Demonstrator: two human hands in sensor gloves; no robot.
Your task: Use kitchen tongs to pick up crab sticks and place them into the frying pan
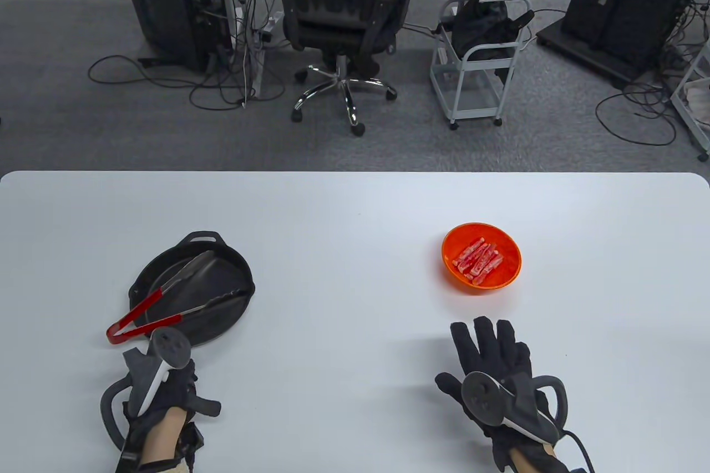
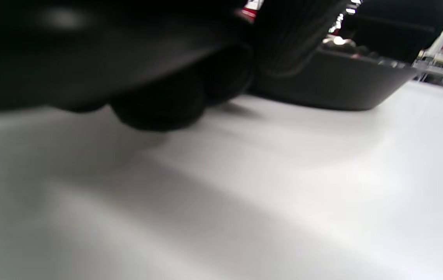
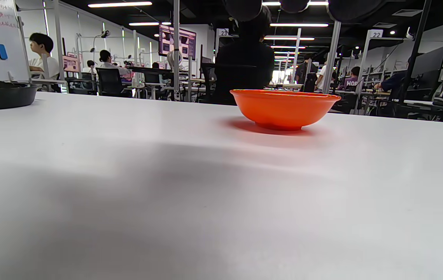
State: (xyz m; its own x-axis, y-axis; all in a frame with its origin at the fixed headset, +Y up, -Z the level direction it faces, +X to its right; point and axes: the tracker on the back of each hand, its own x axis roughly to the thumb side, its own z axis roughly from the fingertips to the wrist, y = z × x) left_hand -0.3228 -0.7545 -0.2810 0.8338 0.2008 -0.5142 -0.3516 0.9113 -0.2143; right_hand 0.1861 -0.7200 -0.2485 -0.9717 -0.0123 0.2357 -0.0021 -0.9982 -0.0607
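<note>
A black frying pan (image 1: pixel 222 295) sits on the left of the white table (image 1: pixel 344 218). Metal tongs (image 1: pixel 183 279) with red handles lie across it, open, the handle end hanging over the pan's near rim. Several crab sticks (image 1: pixel 478 261) lie in an orange bowl (image 1: pixel 513 268) on the right. My left hand (image 1: pixel 176 379) rests just below the tongs' handles, holding nothing. In the left wrist view its fingers (image 2: pixel 159 105) curl loosely onto the table before the pan (image 2: pixel 334 83). My right hand (image 1: pixel 477 356) lies flat, fingers spread, just short of the bowl (image 3: pixel 285 107).
Beyond the table's far edge stand an office chair (image 1: pixel 344 7), a white trolley (image 1: pixel 480 62) and computer cases, with cables on the floor. A wide stretch of bare tabletop (image 3: pixel 167 175) lies between pan (image 3: pixel 3 97) and bowl.
</note>
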